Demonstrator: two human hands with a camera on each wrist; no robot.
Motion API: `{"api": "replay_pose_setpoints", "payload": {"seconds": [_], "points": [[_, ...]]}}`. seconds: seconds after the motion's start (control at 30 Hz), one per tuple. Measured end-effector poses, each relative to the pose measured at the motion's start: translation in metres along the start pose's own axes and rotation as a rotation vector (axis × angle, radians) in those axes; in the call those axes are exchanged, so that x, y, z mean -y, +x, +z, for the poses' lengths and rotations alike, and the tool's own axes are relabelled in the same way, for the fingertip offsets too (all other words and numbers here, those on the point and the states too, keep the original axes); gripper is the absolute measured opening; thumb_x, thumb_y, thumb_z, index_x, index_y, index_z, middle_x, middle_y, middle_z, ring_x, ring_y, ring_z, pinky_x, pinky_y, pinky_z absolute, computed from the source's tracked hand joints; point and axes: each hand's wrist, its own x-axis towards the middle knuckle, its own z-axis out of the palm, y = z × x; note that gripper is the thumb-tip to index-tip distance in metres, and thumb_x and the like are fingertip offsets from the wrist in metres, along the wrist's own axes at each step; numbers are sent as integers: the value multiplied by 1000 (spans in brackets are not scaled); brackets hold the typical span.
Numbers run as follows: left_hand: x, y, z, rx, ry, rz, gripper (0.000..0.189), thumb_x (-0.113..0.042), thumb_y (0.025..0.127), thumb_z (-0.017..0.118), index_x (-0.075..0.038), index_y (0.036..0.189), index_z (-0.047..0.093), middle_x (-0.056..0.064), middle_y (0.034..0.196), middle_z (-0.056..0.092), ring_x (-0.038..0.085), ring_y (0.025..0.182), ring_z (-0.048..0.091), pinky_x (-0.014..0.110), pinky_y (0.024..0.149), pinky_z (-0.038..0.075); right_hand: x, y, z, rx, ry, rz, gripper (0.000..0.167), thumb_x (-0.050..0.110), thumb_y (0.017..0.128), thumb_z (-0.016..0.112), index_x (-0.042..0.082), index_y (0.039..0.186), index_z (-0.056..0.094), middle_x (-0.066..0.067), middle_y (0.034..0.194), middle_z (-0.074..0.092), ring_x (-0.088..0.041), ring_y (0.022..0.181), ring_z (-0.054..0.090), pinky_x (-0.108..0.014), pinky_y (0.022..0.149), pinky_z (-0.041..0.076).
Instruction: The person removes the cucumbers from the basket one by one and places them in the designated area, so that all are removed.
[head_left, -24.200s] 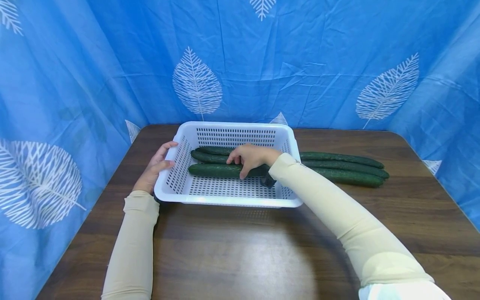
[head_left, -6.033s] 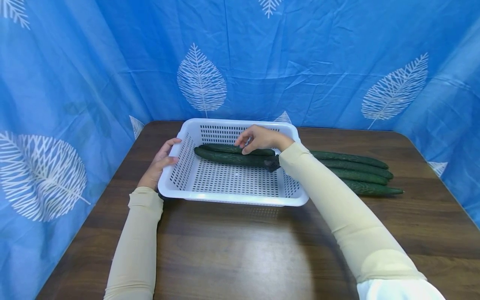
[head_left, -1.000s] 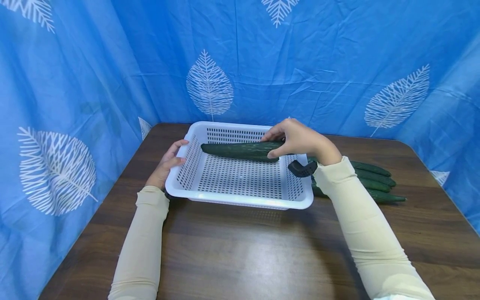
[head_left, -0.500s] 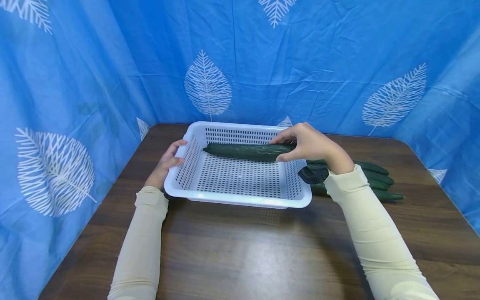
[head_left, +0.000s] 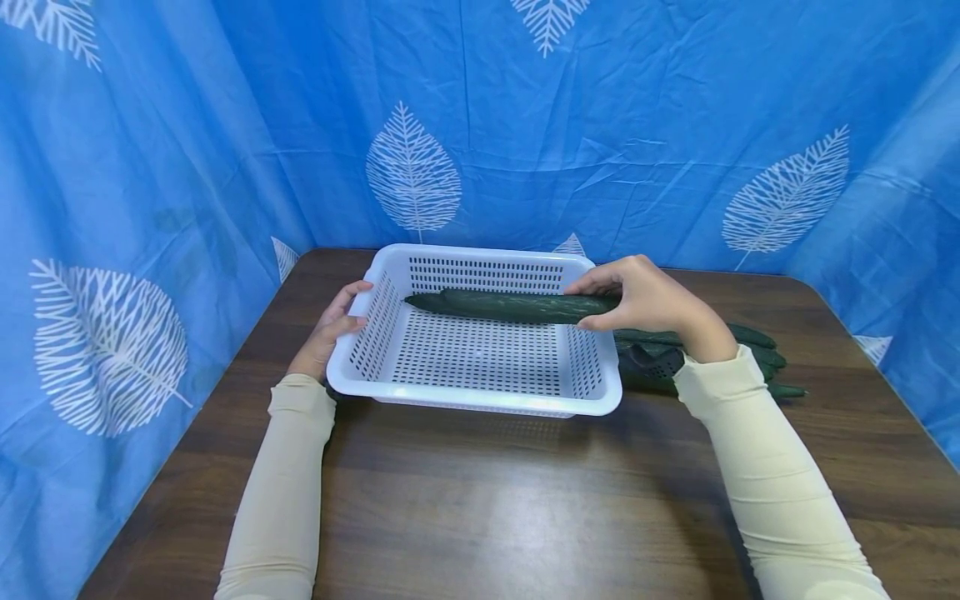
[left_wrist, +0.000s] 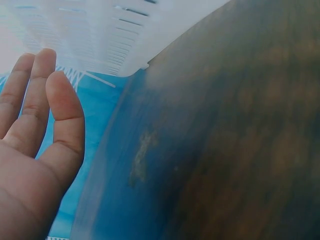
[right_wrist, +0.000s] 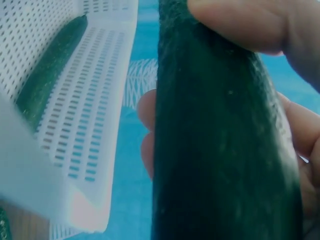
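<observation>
My right hand grips a long dark green cucumber near its right end, with the thumb on the near side and fingers on the far side. In the right wrist view this cucumber hangs outside the basket wall. A second cucumber lies in the white slotted plastic basket along its far side, mostly hidden behind the held one. At the basket's left rim, my left hand rests with relaxed fingers. The left wrist view shows its palm and loosely extended fingers beside the basket wall.
Right of the basket, several cucumbers lie side by side on the dark wooden table, partly covered by my right forearm and the black wrist camera. A blue curtain with white leaf prints hangs behind the table and at its sides.
Over the last second the right hand moves right with the cucumber, uncovering another one's left tip. Since the oldest frame, cucumbers in the basket are fewer and the row at right has grown.
</observation>
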Motion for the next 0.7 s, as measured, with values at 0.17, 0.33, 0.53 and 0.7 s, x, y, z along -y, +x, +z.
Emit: {"api": "replay_pose_setpoints", "payload": {"seconds": [0.17, 0.33, 0.53, 0.7], "points": [[-1, -2, 1, 4, 0, -5, 50, -10, 97, 49, -41, 136, 50, 9, 163, 33, 31, 131, 47, 33, 96, 57, -7, -11, -1, -27, 16, 23, 42, 10, 85, 90, -1, 124, 78, -18, 124, 77, -32, 110, 74, -55, 96, 60], [-2, -2, 2, 19, -2, 1, 50, -10, 97, 49, -42, 135, 50, 8, 161, 33, 31, 131, 47, 34, 96, 56, -14, -20, -1, -43, 14, 38, 43, 10, 85, 90, -1, 125, 78, -19, 127, 76, -36, 115, 73, -60, 99, 58], [-4, -3, 2, 26, -1, 4, 49, -11, 97, 49, -42, 135, 50, 11, 163, 31, 30, 130, 47, 34, 96, 56, -21, -31, -2, -67, -6, 18, 42, 7, 84, 89, -3, 123, 78, -21, 124, 77, -39, 114, 73, -57, 96, 60], [-3, -3, 2, 18, -2, -5, 49, -10, 97, 47, -41, 135, 50, 9, 160, 34, 30, 128, 48, 34, 95, 57, -25, -39, -2, -82, -21, 16, 41, 7, 84, 89, -2, 122, 79, -19, 121, 78, -31, 105, 74, -30, 86, 59]]}}
